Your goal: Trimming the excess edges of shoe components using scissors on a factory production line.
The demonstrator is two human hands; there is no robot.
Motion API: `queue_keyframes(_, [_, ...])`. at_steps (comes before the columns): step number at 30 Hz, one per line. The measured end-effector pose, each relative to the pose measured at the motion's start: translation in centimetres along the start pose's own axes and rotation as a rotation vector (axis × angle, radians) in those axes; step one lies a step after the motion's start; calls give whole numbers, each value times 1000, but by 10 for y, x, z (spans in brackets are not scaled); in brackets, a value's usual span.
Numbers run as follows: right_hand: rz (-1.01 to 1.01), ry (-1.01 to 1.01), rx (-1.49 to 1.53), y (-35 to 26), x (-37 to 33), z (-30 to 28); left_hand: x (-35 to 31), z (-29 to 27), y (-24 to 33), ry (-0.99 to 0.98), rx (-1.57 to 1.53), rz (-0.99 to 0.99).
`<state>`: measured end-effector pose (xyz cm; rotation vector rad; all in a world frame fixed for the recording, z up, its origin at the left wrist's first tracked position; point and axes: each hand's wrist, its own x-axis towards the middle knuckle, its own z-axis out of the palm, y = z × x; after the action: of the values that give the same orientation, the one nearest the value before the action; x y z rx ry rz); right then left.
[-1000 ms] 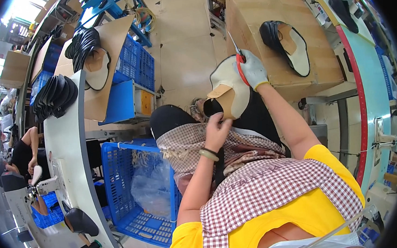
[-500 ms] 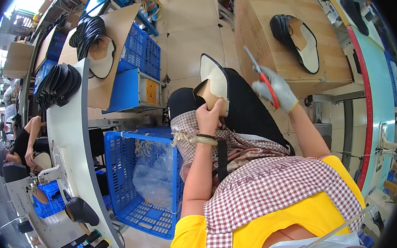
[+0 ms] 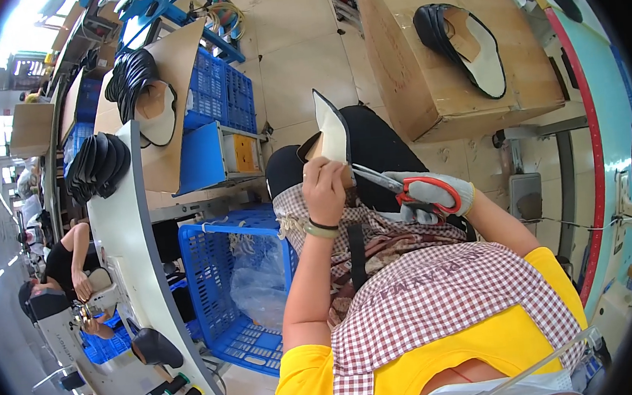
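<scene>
My left hand (image 3: 326, 191) is closed on a shoe upper (image 3: 334, 138) over my lap. The upper is black-edged, with a cream and tan lining facing up. My right hand (image 3: 434, 194), in a pale work glove, grips red-handled scissors (image 3: 378, 178). Their blades point left, with the tips close beside my left fingers and the upper's lower edge. Whether the blades touch the upper, I cannot tell.
More uppers (image 3: 479, 57) lie on a cardboard box at right. At left, a row of uppers (image 3: 155, 112) rests on cardboard, near a blue crate (image 3: 212, 298) holding clear plastic. A person works by a sewing machine (image 3: 67, 339) beyond the white table (image 3: 130, 234).
My right hand has brought the scissors down and left, from out over the floor to beside the upper. My left hand has turned the upper more edge-on.
</scene>
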<state>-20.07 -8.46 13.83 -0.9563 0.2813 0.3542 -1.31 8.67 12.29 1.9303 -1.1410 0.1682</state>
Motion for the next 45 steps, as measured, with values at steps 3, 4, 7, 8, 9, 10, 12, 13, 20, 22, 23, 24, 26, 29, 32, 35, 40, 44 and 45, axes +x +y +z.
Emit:
queue_keyframes(3, [115,-59,94,-13,0,8,-14,-1,1,98,-51,-54])
queue_keyframes(4, [133,-56,127,-11,4,7,-16,-2,3,94,-37,-50])
queue_keyframes(7, [167,-93,135,-16,11,7,-20,-3,4,98,-55,-55])
queue_keyframes(8, [170,-98,139,-18,13,8,-21,-4,5,95,-51,-59])
queue_keyframes(9, [172,-87,119,-22,14,9,-22,-4,5,95,-51,-57])
queue_keyframes(10, [175,-75,98,-24,15,9,-23,-4,5,96,-52,-55])
queue_keyframes(12, [170,-67,123,-19,19,7,-24,-4,5,100,-62,-73])
queue_keyframes(13, [163,-58,145,-17,20,6,-24,-4,5,107,-74,-88])
queue_keyframes(20, [141,-52,291,-16,19,19,-24,2,12,132,-96,-157])
queue_keyframes(22, [162,-3,404,-18,20,30,-24,3,14,136,-68,-156])
queue_keyframes(23, [161,-3,406,-16,20,33,-24,2,14,134,-68,-156])
queue_keyframes(24, [117,19,408,-12,21,36,-24,2,14,140,-60,-182])
queue_keyframes(26, [63,84,410,3,27,36,-25,4,14,149,-53,-207])
queue_keyframes(29, [74,103,395,-5,27,43,-34,5,10,260,-360,-613])
queue_keyframes(32, [85,116,418,6,24,38,-28,-3,7,16,-870,-1007])
queue_keyframes(35, [106,149,429,-3,20,46,-27,-4,7,-25,-1088,-1065])
queue_keyframes(40, [19,162,506,7,18,56,-38,15,20,61,-1170,-969])
queue_keyframes(44, [-1,224,504,16,11,58,-46,27,36,70,-1226,-991])
queue_keyframes(45, [-5,231,502,15,10,59,-48,28,39,64,-1233,-989])
